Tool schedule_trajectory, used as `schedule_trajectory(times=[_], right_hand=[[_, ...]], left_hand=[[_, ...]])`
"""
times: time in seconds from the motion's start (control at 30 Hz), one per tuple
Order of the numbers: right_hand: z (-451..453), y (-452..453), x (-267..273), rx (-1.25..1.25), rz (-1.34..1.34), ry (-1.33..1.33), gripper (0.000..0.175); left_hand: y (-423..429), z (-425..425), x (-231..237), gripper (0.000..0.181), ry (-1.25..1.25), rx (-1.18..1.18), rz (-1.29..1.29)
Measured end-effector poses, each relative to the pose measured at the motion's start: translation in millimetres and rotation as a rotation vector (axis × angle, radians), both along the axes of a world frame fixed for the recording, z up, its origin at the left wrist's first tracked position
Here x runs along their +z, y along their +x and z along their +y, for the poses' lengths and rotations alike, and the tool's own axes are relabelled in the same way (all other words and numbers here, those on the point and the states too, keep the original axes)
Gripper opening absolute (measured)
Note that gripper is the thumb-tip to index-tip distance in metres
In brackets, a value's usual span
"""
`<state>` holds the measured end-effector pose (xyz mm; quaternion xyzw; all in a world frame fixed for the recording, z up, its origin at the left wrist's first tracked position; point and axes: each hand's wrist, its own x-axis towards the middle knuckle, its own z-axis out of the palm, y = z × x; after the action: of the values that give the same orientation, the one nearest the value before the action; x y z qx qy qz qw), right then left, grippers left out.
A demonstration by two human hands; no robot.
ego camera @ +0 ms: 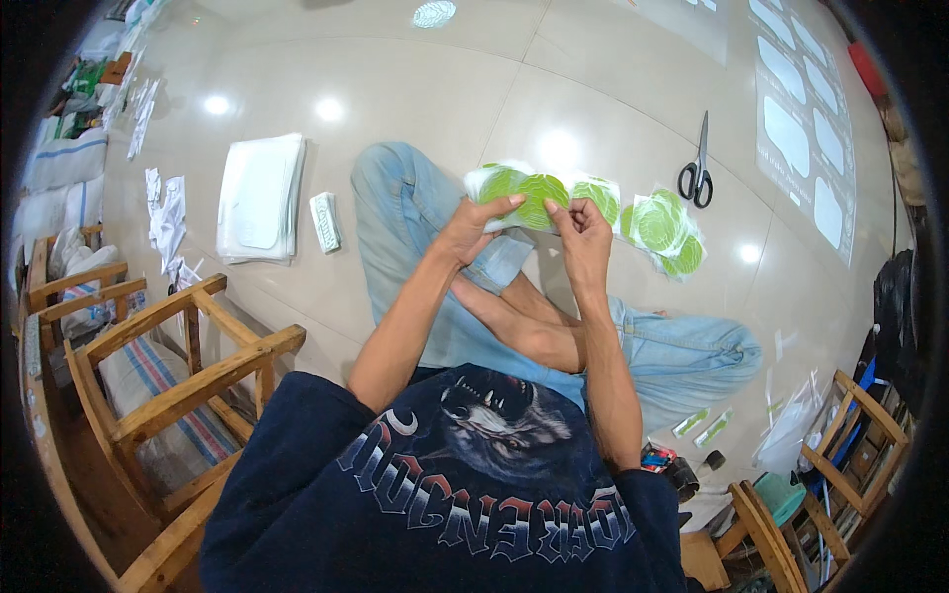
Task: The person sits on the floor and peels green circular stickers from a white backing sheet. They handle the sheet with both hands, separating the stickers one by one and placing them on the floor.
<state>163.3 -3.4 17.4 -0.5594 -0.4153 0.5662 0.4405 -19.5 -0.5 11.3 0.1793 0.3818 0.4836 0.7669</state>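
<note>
My left hand (pixel 471 228) grips the left side of a white sheet with round green prints (pixel 545 194), its thumb lying on the front. At the right part of the same sheet, my right hand (pixel 587 233) pinches the lower edge between thumb and bent fingers. Another piece with a green print (pixel 597 199) shows just behind the right hand. Farther right on the floor lies a loose pile of green printed pieces (pixel 662 230), some overlapping. Whether the pieces are paper or film I cannot tell.
Black-handled scissors (pixel 697 174) lie beyond the pile. On the left floor are a stack of clear sheets (pixel 259 199) and a small white bundle (pixel 325 222). A wooden frame (pixel 196 363) stands lower left. A large sheet with cut-out shapes (pixel 802 133) lies right.
</note>
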Motion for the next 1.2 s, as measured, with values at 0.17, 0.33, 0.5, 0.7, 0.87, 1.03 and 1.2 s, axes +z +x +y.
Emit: schedule_trajectory(times=[0.17,0.33,0.5,0.7,0.87,1.03,1.2], right_hand=[[-3,16,-8,0.006,-0.004,-0.045,0.026],[-5,17,-5,-0.023,0.003,-0.015,0.029],[3,40,8,-0.084,0.051,-0.055,0.031],[12,118,9,-0.222,-0.121,-0.126,0.039],[1,152,-10,-0.370,-0.991,0.034,0.067],[2,49,1,-0.087,0.003,-0.089,0.044],[8,28,-14,-0.093,0.131,-0.077,0.017]], left_hand=[[0,-1,0,0.047,-0.001,0.006,0.024],[1,-1,4,0.047,0.020,0.013,0.025],[1,0,3,0.053,0.034,0.001,0.031],[1,0,-1,0.052,0.028,0.040,0.036],[2,2,-1,0.053,0.034,0.022,0.083],[5,1,-2,0.053,0.012,0.051,0.060],[0,2,-6,0.052,-0.025,0.044,0.055]])
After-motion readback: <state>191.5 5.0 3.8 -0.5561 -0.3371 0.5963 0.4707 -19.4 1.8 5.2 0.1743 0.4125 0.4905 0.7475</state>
